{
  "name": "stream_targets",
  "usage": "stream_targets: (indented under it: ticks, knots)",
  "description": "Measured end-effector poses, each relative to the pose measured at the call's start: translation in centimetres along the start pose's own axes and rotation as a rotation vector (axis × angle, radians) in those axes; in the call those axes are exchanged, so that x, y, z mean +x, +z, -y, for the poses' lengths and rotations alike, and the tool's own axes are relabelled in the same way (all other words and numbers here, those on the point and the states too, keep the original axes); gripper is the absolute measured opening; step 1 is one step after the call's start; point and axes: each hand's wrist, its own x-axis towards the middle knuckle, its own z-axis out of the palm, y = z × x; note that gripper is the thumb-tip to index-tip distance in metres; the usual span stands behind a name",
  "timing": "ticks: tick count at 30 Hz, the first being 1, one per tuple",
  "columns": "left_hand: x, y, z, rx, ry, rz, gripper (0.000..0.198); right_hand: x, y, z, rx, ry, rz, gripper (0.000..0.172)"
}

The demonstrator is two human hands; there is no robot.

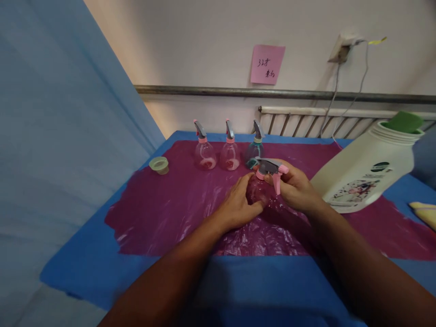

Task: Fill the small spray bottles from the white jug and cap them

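A small clear spray bottle (260,193) with a pink and grey trigger head (270,169) stands on the magenta plastic sheet (163,213) at the table's middle. My left hand (238,204) wraps round the bottle's body from the left. From the right, my right hand (294,188) grips the trigger head and neck. Behind them stand three more spray bottles in a row: two with pink collars (204,152) (229,152) and one bluish-green (255,147).
A large white jug (364,175) with a green cap leans at the right. A pale green lid (159,164) lies at the sheet's left. A yellowish object (425,213) pokes in at the right edge. Blue cloth covers the table; a blue curtain hangs left.
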Motion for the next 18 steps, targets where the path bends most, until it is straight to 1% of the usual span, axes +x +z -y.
stream_targets:
  ticks: [4, 6, 9, 11, 13, 16, 18]
  knots:
    - [0.0, 0.0, -0.1, -0.012, 0.023, -0.001, 0.075, 0.0, -0.1, -0.4, -0.047, -0.016, -0.012, 0.047]
    - [0.0, 0.1, -0.1, -0.007, 0.029, -0.007, 0.076, 0.0, 0.1, -0.9, -0.027, -0.021, -0.06, 0.046]
    - [-0.1, 0.3, 0.0, 0.025, -0.011, -0.041, 0.078, -0.1, 0.7, -1.7, -0.002, -0.052, -0.162, 0.046]
    - [-0.1, 0.4, 0.0, 0.047, -0.019, -0.054, 0.074, -0.1, 1.1, -2.0, -0.001, -0.067, -0.199, 0.046]
    - [0.0, 0.5, -0.2, 0.061, 0.003, -0.062, 0.069, 0.0, 1.4, -2.2, -0.001, -0.073, -0.204, 0.046]
    - [0.2, 0.4, -0.5, 0.076, 0.039, -0.07, 0.072, 0.1, 1.7, -2.3, 0.007, -0.063, -0.199, 0.041]
    - [0.2, 0.4, -0.4, 0.071, 0.071, -0.051, 0.073, 0.2, 1.9, -2.4, 0.016, -0.042, -0.202, 0.039]
